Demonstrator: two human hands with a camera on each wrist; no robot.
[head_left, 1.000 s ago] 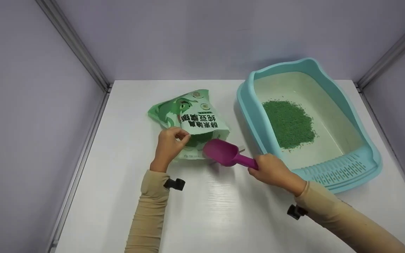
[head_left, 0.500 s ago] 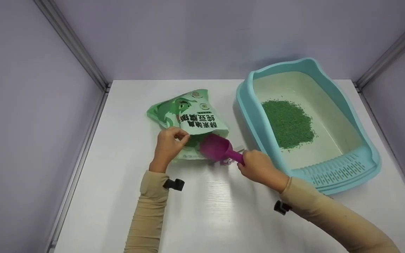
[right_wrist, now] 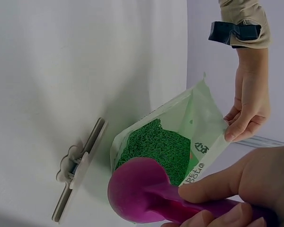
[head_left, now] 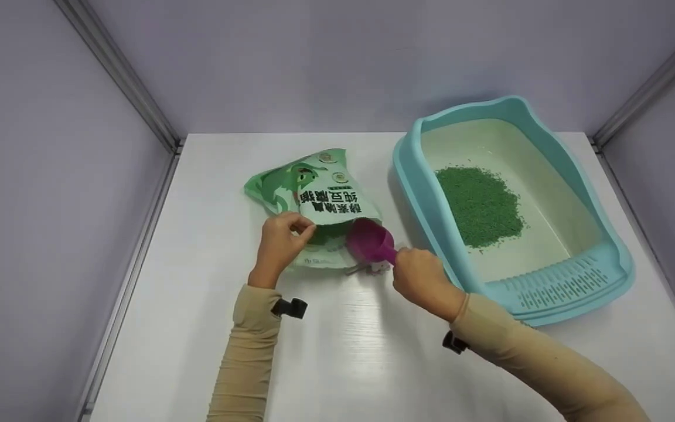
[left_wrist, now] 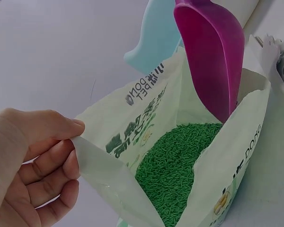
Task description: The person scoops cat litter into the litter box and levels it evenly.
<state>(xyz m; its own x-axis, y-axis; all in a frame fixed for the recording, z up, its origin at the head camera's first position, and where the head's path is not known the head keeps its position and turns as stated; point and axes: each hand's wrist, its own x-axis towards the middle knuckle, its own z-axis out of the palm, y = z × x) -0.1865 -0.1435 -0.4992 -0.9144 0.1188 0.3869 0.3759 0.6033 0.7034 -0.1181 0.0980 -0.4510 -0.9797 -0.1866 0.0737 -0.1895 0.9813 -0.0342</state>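
A green and white bag (head_left: pixel 337 202) with printed lettering lies on the table, its mouth facing the person. Between thumb and fingers the left hand (head_left: pixel 282 239) pinches the edge of that mouth and holds it open. Green pellets (left_wrist: pixel 173 170) fill the inside in the left wrist view. The right hand (head_left: pixel 426 282) grips the handle of a purple scoop (head_left: pixel 367 239). Its tip reaches into the bag's mouth, close to the pellets; whether it touches them I cannot tell. In the left wrist view the visible bowl of the scoop (left_wrist: pixel 215 61) holds no pellets.
Right of the bag stands a light blue litter tray (head_left: pixel 422 193) with a pile of green pellets (head_left: pixel 481 208) on its white bottom. A bag clip (right_wrist: pixel 77 171) lies on the table beside the bag's mouth. Grey-purple panels (head_left: pixel 337 64) surround the table.
The right hand has moved left with the scoop, whose bowl has gone from in front of the bag into its mouth and tilted. The left hand keeps its pinch on the bag.
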